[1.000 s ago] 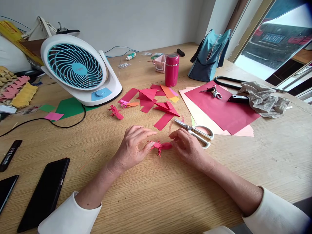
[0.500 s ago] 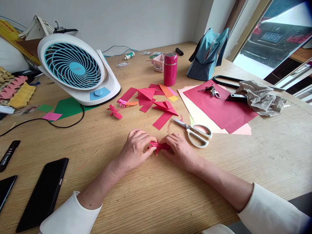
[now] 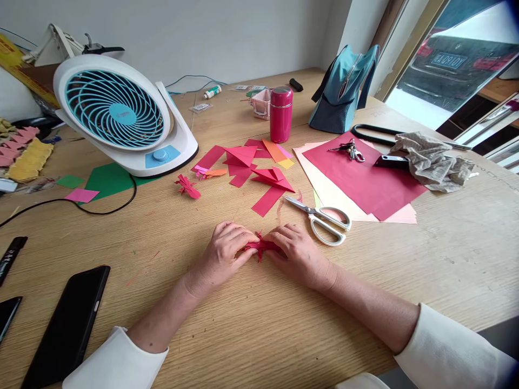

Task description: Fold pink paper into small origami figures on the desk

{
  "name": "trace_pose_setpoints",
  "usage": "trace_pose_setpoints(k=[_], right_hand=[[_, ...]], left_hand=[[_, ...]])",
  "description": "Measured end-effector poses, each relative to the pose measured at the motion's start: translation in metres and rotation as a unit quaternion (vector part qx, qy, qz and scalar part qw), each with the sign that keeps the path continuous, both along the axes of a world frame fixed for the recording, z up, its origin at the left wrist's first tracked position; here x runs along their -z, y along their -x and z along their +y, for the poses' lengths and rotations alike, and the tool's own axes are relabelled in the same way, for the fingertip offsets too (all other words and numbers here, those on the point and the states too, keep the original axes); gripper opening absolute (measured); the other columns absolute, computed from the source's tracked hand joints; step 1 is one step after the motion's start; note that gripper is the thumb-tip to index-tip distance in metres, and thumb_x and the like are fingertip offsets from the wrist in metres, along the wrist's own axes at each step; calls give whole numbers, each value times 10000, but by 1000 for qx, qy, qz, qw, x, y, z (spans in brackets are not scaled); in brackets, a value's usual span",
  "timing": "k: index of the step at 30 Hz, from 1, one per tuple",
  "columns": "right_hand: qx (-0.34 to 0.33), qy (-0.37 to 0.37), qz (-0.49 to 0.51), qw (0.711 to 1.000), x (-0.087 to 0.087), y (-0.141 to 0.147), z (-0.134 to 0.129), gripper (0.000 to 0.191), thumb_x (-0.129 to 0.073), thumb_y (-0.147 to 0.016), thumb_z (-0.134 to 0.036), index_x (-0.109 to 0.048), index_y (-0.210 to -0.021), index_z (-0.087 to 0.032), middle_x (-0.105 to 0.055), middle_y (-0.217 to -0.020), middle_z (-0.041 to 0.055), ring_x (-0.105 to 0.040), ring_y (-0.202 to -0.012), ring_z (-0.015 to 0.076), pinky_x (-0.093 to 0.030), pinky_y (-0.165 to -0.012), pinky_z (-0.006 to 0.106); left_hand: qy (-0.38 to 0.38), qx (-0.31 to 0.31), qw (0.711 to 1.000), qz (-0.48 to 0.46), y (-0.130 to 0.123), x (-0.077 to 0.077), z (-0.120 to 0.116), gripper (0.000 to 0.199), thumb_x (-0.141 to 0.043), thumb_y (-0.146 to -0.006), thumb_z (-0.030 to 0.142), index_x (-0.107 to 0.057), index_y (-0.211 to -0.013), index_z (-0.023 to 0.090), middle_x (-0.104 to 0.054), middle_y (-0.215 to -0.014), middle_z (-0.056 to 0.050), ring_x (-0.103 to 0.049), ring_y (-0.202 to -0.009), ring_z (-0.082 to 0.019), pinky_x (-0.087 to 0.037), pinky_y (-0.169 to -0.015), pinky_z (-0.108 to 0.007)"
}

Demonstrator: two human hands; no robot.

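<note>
Between my two hands is a small folded red paper figure (image 3: 260,246) with thin cut strips sticking out above and below its middle. My left hand (image 3: 227,248) pinches its left end between thumb and fingers. Closed on the right end is my right hand (image 3: 298,253), whose fingers hide that part. A similar red paper figure (image 3: 188,187) lies on the table up and to the left. Beyond my hands are folded and flat red paper pieces (image 3: 270,201). White-handled scissors (image 3: 328,227) lie just right of my right hand, blades partly apart.
A white and blue fan (image 3: 121,113) stands at the back left, its black cord crossing the table. A red flask (image 3: 281,116) and a blue bag (image 3: 344,92) stand behind. Paper sheets (image 3: 360,178) with keys lie right; a phone (image 3: 67,324) lies front left.
The paper figure's strips now show both above and below my fingers, and more of its middle is visible. My hands have shifted only slightly. The whole view has moved a little.
</note>
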State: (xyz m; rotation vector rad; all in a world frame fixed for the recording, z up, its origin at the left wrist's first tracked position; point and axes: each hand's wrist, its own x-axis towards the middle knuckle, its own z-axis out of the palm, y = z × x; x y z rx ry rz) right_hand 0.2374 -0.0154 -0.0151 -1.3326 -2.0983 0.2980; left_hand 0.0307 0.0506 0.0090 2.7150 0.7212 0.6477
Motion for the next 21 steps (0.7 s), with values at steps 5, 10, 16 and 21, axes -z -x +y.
trace_pose_setpoints(k=[5,10,16,21], right_hand=[[-1,11,7,1000,-2,0,-1,94,-635,-922,-183,-643,-1014,-171,-697,-954,85,-616,-883,228,-481,-832,369],[-5,45,19,999,-7,-2,-4,202,-686,-892,-211,-625,-1082,-180,-687,-1019,87,-620,-948,239,-484,-871,384],[0,48,36,998,-10,-9,-6,270,-690,-884,-230,-619,-1142,-189,-667,-1060,91,-620,-986,242,-488,-868,388],[2,53,11,999,-14,-10,-6,253,-703,-884,-273,-645,-1113,-184,-655,-1052,97,-612,-981,244,-475,-868,394]], left_hand=[[8,1,1000,-3,1,2,0,99,-614,-910,137,-652,-970,207,-733,-966,-28,-634,-954,-205,-431,-936,-393],[27,-5,999,-20,0,-4,-3,246,-714,-862,235,-640,-1096,230,-722,-1057,-42,-620,-1031,-225,-441,-968,-406],[32,-28,994,-102,5,-10,-2,269,-637,-890,209,-627,-1158,210,-697,-1110,-70,-606,-1090,-234,-454,-1009,-416],[53,-79,984,-153,10,-7,5,163,-575,-924,200,-650,-1069,191,-701,-1032,-69,-618,-1023,-219,-479,-952,-395]])
